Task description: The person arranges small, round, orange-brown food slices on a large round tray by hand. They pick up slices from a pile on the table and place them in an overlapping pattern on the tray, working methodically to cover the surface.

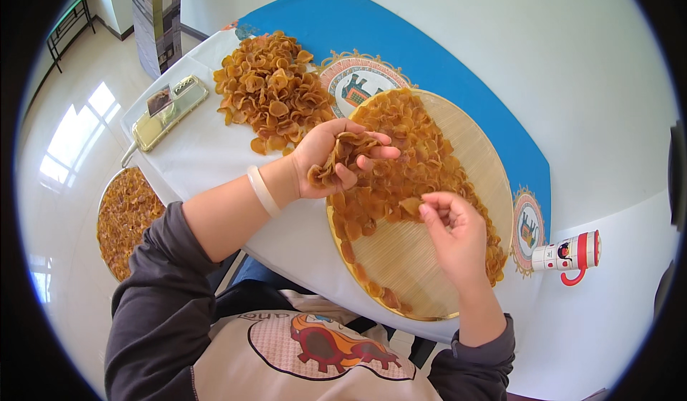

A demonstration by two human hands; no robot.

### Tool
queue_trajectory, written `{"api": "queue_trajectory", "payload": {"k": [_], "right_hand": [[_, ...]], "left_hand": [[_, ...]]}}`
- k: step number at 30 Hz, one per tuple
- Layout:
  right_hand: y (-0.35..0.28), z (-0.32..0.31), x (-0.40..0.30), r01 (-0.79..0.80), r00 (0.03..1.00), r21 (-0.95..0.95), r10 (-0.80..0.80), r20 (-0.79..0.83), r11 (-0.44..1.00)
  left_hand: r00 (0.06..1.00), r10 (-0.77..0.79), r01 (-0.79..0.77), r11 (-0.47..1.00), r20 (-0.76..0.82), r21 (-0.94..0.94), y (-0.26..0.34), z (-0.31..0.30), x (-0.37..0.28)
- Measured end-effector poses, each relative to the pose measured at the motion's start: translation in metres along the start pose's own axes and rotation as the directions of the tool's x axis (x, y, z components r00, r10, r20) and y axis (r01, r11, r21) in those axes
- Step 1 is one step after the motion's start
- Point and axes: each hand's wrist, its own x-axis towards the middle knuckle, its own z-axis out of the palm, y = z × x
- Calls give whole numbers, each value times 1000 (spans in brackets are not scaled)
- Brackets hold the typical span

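In my left hand (327, 159), palm up with curled fingers, lies a small bunch of dried amber-brown slices (343, 157). A single slice (411, 207) is pinched between the thumb and forefinger of my right hand (456, 229). It is just above or touching the edge of the laid-out slices (397, 154) on a round woven bamboo tray (392, 264). Those slices form a wide overlapping band across the tray's middle, and a thin row follows its near left rim. Bare bamboo shows on both sides of the band. Beyond my left hand, a heap of loose slices (273, 90) rests on the table.
A phone in a clear case (170, 112) lies at the table's left. The white and blue tablecloth (418, 36) bears elephant medallions. A red-handled cup (569, 253) stands at right. Another round tray of slices (129, 218) is lower left, below the table edge.
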Motion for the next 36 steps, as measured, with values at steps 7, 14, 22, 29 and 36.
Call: {"api": "queue_trajectory", "payload": {"k": [7, 14, 22, 29, 36], "right_hand": [[-26, 20, 48, 253, 967, -153, -251, 29, 955], [-29, 35, 59, 356, 935, -300, -338, 110, 885], [-29, 30, 68, 482, 876, -350, -428, 224, 804], [-45, 30, 65, 475, 873, -355, -380, 306, 805], [-40, 45, 77, 736, 676, -325, -669, 308, 594]], "left_hand": [[1000, -7, 7, 1000, -11, 15, -1, 4, -2], [1000, -26, 26, 999, -1, 26, -4, 5, -1], [999, -35, 35, 999, -37, -1, -4, 3, 0], [998, -50, 49, 998, -28, -40, -4, 2, 0], [997, -8, 7, 1000, -82, -17, -4, 3, 0]]}}
